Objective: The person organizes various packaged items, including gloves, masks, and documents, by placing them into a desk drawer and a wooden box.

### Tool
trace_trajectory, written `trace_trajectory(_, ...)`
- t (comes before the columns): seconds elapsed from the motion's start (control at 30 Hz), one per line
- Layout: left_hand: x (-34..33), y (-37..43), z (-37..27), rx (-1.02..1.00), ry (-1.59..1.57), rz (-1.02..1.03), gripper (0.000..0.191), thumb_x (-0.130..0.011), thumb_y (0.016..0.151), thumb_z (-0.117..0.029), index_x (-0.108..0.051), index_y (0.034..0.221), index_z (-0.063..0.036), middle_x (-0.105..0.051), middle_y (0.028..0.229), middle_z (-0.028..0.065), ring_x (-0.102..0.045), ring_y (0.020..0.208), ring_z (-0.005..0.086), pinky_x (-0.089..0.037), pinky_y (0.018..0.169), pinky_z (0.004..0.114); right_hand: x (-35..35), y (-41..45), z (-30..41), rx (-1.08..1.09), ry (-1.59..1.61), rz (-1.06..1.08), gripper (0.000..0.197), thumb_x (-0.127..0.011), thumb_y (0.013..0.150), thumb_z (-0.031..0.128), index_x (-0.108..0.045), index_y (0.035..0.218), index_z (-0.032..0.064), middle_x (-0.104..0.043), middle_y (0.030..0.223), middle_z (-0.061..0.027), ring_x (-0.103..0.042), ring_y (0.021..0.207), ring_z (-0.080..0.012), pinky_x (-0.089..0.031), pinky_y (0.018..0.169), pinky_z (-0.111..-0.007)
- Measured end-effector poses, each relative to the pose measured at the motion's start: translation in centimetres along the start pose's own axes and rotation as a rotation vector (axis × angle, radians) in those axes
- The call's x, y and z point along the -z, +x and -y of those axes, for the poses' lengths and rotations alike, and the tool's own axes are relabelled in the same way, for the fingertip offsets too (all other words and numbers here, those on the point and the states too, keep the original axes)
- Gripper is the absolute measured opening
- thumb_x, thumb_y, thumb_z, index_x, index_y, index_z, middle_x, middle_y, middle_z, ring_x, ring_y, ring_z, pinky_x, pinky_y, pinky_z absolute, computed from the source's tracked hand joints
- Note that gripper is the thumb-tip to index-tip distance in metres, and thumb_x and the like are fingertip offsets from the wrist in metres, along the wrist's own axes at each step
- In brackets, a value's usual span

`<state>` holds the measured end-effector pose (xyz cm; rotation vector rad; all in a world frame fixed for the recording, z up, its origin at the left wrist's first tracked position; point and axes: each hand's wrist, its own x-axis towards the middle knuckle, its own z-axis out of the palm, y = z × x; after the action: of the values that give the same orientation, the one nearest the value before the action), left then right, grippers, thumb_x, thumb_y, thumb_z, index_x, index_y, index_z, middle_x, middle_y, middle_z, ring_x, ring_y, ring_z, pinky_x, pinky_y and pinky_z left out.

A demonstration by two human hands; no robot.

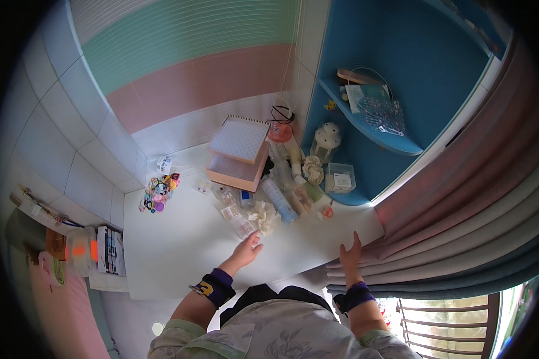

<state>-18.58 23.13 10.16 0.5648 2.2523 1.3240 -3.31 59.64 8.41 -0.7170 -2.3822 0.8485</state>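
Note:
My left hand [248, 249], fingers apart, is at the near end of a row of small clear plastic boxes [244, 227]; whether its fingertips touch them I cannot tell. A crumpled cream cloth or paper [266, 216] lies just beyond that hand. My right hand [351, 253] is held apart on the right, thumb and fingers spread, with nothing in it, near the table's right edge. Beyond the hands lie a white and blue spray can [278, 199], an orange-handled item [327, 212] and an open pink cardboard box [236, 175] with its lid [240, 138] resting askew on it.
Colourful hair ties [160, 193] lie at the left of the white table [175, 256]. On the right are a blue corner shelf [373, 128], a white lantern [326, 140], a clear box [340, 178] and a long curtain [458, 215]. Plastic containers [81, 251] stand beyond the left edge.

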Motion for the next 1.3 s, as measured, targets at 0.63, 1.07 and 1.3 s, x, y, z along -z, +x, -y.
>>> trace_trajectory(0.63,14.2,15.8,-1.2,0.578,-1.012,-0.501,0.068,-0.063,0.085,-0.042,-0.032,0.129,0.0002,-0.052,0.099,0.0180,-0.059,0.065,0.0254,-0.059,0.060,0.042,-14.4,14.6,30.7,0.410,0.421,0.475,0.044,-0.066,0.078,0.011,-0.055,0.121,0.0087,-0.056,0.115,-0.0145,-0.055,0.106,-0.0317,-0.046,0.086,-0.037)
trace_trajectory(1.07,14.1,16.8,-2.0,0.594,-1.039,-0.397,0.029,-0.045,0.089,-0.022,-0.051,0.093,0.0058,-0.059,0.075,0.0175,-0.061,0.059,0.0279,-0.058,0.057,0.044,-20.4,19.2,32.0,0.453,0.082,0.595,0.020,-0.064,0.080,0.017,-0.065,0.099,0.0125,-0.064,0.081,-0.0057,-0.061,0.077,-0.0262,-0.049,0.066,-0.038)
trace_trajectory(1.3,15.2,5.8,-1.3,0.463,-0.999,-0.600,0.027,-0.047,0.089,-0.019,-0.044,0.102,0.0043,-0.059,0.075,0.0168,-0.061,0.059,0.0252,-0.058,0.054,0.040,-18.9,12.4,34.7,0.677,0.263,0.657,0.014,-0.061,0.082,0.018,-0.065,0.094,0.0122,-0.063,0.086,-0.0069,-0.060,0.086,-0.0284,-0.049,0.071,-0.039)
